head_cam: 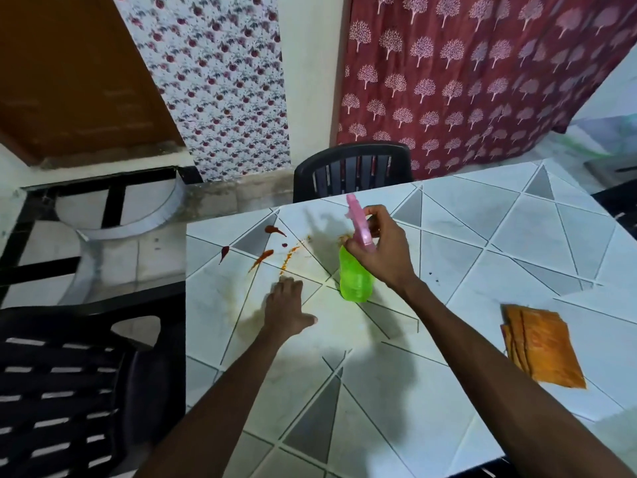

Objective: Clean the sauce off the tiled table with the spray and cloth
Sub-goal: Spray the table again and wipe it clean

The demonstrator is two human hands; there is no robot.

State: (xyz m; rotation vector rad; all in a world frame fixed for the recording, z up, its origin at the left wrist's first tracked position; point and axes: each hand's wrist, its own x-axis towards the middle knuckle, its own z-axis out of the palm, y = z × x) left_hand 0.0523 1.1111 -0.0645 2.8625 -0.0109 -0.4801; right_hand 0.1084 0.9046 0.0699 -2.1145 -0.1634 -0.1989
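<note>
Sauce [265,257] is splattered right up by the counter's [482,236] left edge near the far corner, red-orange streaks on glossy white-and-grey triangle tiles. Right hand [382,250] has its fingers [374,211] clamped round the pink trigger head of the spray bottle [355,277], translucent green plastic, tilted just right of the mess. Left hand [286,312] lies flat, fingers together, tips just short of the streaks. Folded orange cloth [541,346] sits well apart on the right, bare tile between. A black slatted plastic chair [69,374] hugs the left edge, a second chair [351,167] the far one.
</note>
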